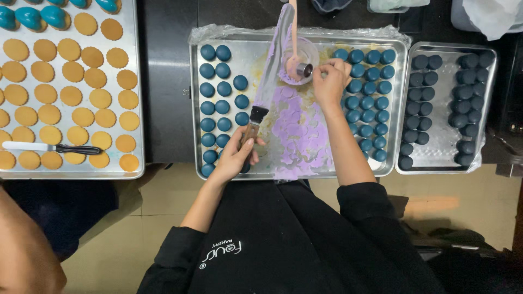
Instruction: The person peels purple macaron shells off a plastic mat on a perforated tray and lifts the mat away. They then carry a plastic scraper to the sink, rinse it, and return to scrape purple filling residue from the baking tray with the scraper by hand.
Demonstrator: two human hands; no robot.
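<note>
Down at the lower middle of the frame we're closing our left hand (235, 158) around the wooden handle of a long palette knife (271, 76), and its blade is running up and away, coated in lilac, angled so the flat keeps riding over the sheet. Just beyond, a thin lilac sheet (297, 133) is lying across the centre of the steel tray (194, 109), already pocked with round holes. Further up, our right hand (329, 81) is pinching a small metal ring cutter (304, 69) between fingertips, pressing it at the sheet's upper edge beside a clear bowl (310, 51) where a pink spatula (294, 38) is leaning. Blue domes (215, 81) are sitting in rows down the left and right flanks, keeping the middle free for cutting. At far right, a second tray is holding dark domes (466, 92); at upper left, round biscuits (71, 71) are filling another tray, with a knife (49, 147) resting across them.
</note>
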